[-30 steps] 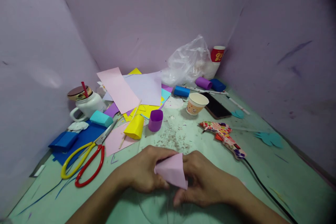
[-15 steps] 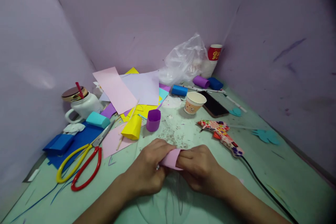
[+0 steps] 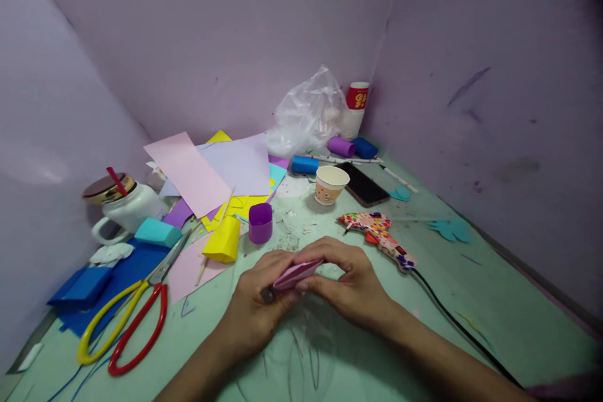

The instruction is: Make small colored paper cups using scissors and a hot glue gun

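Both hands meet at the front middle of the table around a pink paper piece (image 3: 296,274), which looks folded or flattened, one edge facing the camera. My left hand (image 3: 261,295) pinches its left end, and a small dark round end shows by those fingers; what it belongs to is hidden. With thumb below and fingers above, my right hand (image 3: 351,276) grips the right end. Just beyond the hands stand a purple paper ring (image 3: 260,223) and a yellow paper tube (image 3: 223,240) lying by a thin stick.
Scissors (image 3: 136,308) and a white mug (image 3: 134,210) are at the left. Paper sheets (image 3: 242,166) lie behind. A paper cup (image 3: 331,187), phone (image 3: 362,183) and glue gun (image 3: 379,235) with its black cord are to the right, a plastic bag (image 3: 308,114) at the back.
The pink paper has turned and looks flatter between my hands. My right fingers have moved from its opening to around its edge. The view has shifted, so the table items appear further left.
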Action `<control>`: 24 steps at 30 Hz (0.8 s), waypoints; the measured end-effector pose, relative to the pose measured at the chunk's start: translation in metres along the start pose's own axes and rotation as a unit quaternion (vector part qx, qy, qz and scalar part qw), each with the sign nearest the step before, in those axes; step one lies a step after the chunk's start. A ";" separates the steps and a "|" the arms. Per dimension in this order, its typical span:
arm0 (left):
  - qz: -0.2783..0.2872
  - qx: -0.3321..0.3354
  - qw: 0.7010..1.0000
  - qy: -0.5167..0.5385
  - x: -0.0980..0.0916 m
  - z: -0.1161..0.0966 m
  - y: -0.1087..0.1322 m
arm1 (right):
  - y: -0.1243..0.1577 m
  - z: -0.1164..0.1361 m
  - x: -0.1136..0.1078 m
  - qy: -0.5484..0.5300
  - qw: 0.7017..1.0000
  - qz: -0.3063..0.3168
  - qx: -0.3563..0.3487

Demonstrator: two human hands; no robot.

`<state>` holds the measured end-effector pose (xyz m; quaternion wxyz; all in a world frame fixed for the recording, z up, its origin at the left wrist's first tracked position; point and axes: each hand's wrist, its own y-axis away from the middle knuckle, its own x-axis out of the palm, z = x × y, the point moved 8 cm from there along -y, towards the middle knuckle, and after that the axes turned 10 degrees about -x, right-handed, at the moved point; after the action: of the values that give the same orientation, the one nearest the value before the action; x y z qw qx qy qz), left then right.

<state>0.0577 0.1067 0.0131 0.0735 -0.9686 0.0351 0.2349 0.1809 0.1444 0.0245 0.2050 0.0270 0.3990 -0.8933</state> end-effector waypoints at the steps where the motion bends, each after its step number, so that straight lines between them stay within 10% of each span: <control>1: -0.035 0.004 0.999 -0.007 -0.005 0.001 0.000 | 0.001 -0.003 -0.001 0.008 1.000 -0.003 0.014; 12: -0.085 -0.033 0.995 0.045 -0.008 0.011 0.001 | 0.011 -0.033 0.001 -0.052 0.974 -0.072 0.208; 24: -0.195 -0.007 0.980 0.033 -0.021 0.002 0.014 | 0.007 -0.027 0.007 -0.034 0.986 -0.034 0.162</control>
<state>0.0366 0.0943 0.0191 0.1102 -0.9647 -0.1534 0.1837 0.1741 0.1572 -0.0006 0.1806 0.0155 0.2427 -0.9530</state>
